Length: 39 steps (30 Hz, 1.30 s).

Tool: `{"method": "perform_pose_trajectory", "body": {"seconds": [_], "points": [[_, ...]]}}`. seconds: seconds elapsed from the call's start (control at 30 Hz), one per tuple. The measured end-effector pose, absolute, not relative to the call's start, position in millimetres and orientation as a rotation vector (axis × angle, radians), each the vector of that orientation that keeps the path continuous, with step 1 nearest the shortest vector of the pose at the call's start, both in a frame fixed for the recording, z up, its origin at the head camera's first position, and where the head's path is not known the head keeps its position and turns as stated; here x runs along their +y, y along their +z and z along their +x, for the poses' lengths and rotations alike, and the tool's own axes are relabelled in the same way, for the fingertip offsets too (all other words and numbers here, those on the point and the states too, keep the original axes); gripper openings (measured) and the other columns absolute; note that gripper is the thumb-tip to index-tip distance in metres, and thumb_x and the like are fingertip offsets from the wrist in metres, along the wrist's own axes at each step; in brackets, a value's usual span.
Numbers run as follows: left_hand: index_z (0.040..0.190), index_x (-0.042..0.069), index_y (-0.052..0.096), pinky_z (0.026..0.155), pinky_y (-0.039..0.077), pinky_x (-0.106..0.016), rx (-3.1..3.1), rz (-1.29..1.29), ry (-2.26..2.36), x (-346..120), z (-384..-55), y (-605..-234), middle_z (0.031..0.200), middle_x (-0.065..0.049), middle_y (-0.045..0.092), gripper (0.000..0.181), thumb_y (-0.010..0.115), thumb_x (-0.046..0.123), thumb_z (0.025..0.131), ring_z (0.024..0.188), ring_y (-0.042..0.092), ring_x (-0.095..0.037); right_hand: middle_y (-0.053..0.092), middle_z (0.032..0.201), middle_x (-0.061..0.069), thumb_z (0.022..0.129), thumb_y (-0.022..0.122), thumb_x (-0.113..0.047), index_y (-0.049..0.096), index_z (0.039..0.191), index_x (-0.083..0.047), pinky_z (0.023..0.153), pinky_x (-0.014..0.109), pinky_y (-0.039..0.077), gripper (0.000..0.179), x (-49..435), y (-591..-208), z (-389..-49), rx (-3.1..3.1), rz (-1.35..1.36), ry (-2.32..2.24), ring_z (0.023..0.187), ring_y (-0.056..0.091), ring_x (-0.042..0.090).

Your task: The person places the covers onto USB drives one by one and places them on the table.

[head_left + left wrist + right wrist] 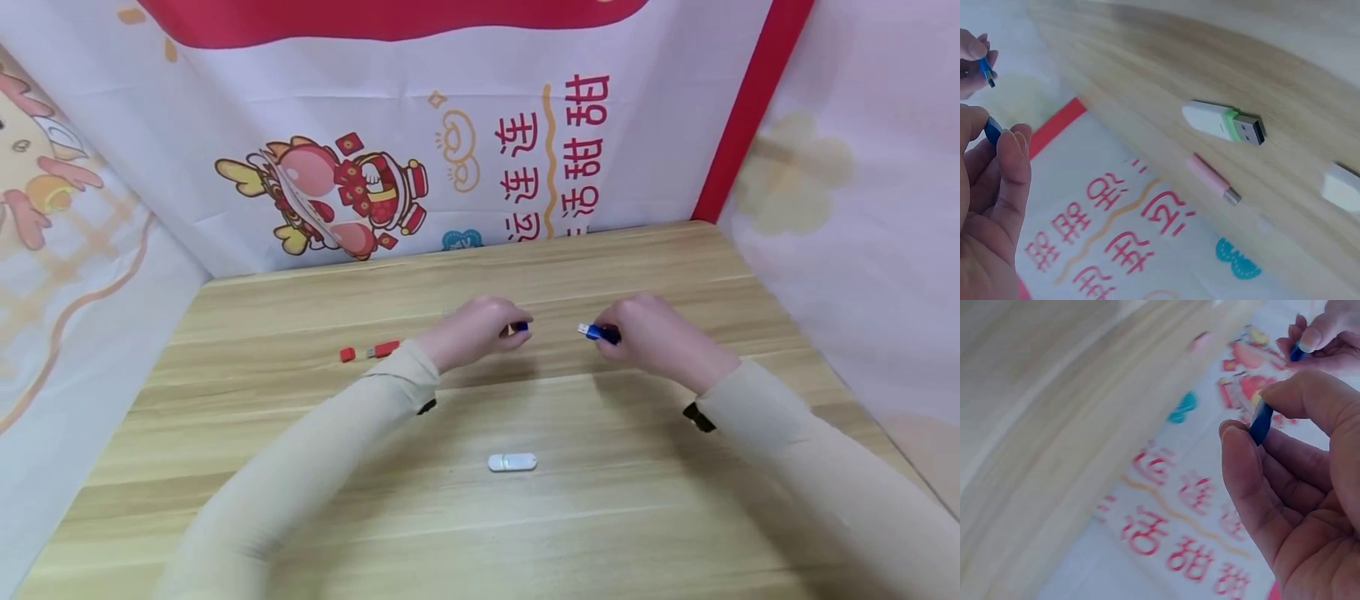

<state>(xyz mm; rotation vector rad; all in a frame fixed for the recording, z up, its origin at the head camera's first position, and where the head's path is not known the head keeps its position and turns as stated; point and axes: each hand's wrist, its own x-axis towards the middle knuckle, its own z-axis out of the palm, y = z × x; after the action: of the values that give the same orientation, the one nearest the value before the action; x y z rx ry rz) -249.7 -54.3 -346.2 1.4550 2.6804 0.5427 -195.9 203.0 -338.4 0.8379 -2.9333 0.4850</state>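
So the blue stick (594, 332) is pinched by thumb and fingers of the right hand (647, 335), lying roughly crosswise above the bench (420, 533) with its silver plug (582, 329) aimed at the left hand (480, 331), which pinches a blue cap (522, 327), gap between them. Stick's small and dark blue, plug bare; a white stick (512, 462) lies between the hands, closer to the body.
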Motion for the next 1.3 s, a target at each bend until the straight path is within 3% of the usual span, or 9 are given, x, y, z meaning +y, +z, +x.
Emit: {"method": "perform_pose_trajectory", "body": {"seconds": [0.13, 0.23, 0.33, 0.5, 0.8, 1.0, 1.3], "points": [[0.110, 0.005, 0.074, 0.072, 0.052, -0.017, 2.694, 1.616, 0.581, -75, -229, -339, 0.092, -0.001, 0.072, 0.020, 0.068, 0.018, 0.095, 0.077, 0.062, -0.008, 0.067, 0.073, 0.000, 0.081, 0.079, -0.008, 0.075, 0.086, -0.003, 0.057, 0.026, 0.053, 0.008, 188, -330, -179, -2.789, 0.962, 0.463, 0.060, 0.056, 0.008], [0.106, 0.003, 0.074, 0.084, 0.053, -0.022, 2.701, 1.761, 0.613, -86, -215, -335, 0.093, -0.003, 0.073, 0.019, 0.071, 0.016, 0.093, 0.080, 0.065, -0.011, 0.067, 0.075, 0.001, 0.079, 0.082, -0.008, 0.075, 0.088, -0.002, 0.058, 0.025, 0.055, 0.013, 175, -325, -167, -2.719, 1.022, 0.466, 0.061, 0.059, 0.009], [0.105, 0.003, 0.074, 0.085, 0.053, -0.021, 2.699, 1.825, 0.642, -95, -202, -332, 0.092, -0.003, 0.073, 0.018, 0.072, 0.015, 0.092, 0.080, 0.066, -0.012, 0.067, 0.076, 0.002, 0.078, 0.084, -0.009, 0.075, 0.090, -0.001, 0.059, 0.024, 0.055, 0.017, 163, -319, -157, -2.657, 1.085, 0.468, 0.062, 0.061, 0.011], [0.109, 0.003, 0.073, 0.074, 0.053, -0.016, 2.688, 1.822, 0.685, -109, -181, -330, 0.094, -0.003, 0.071, 0.021, 0.072, 0.016, 0.092, 0.080, 0.065, -0.012, 0.066, 0.076, 0.002, 0.077, 0.086, -0.010, 0.075, 0.092, -0.002, 0.058, 0.021, 0.054, 0.020, 146, -311, -142, -2.588, 1.168, 0.461, 0.061, 0.058, 0.009], [0.108, 0.003, 0.072, 0.081, 0.054, -0.021, 2.765, 1.882, 0.673, -127, -158, -326, 0.096, -0.004, 0.071, 0.023, 0.076, 0.016, 0.089, 0.088, 0.066, -0.014, 0.062, 0.074, 0.000, 0.076, 0.086, -0.010, 0.074, 0.088, -0.002, 0.056, 0.017, 0.051, 0.019, 126, -305, -127, -2.524, 1.259, 0.444, 0.059, 0.054, 0.007], [0.104, 0.004, 0.071, 0.078, 0.054, -0.020, 2.810, 1.919, 0.674, -137, -148, -325, 0.094, -0.003, 0.070, 0.019, 0.077, 0.013, 0.088, 0.084, 0.064, -0.013, 0.065, 0.079, 0.001, 0.077, 0.086, -0.010, 0.075, 0.091, -0.002, 0.061, 0.020, 0.055, 0.019, 115, -304, -121, -2.519, 1.302, 0.450, 0.063, 0.060, 0.008], [0.110, 0.001, 0.072, 0.084, 0.054, -0.022, 2.803, 1.919, 0.723, -146, -137, -325, 0.103, -0.007, 0.071, 0.026, 0.078, 0.012, 0.087, 0.092, 0.066, -0.017, 0.063, 0.079, 0.000, 0.078, 0.085, -0.007, 0.074, 0.090, -0.003, 0.062, 0.020, 0.055, 0.017, 103, -305, -117, -2.496, 1.347, 0.483, 0.065, 0.060, 0.008]]}}
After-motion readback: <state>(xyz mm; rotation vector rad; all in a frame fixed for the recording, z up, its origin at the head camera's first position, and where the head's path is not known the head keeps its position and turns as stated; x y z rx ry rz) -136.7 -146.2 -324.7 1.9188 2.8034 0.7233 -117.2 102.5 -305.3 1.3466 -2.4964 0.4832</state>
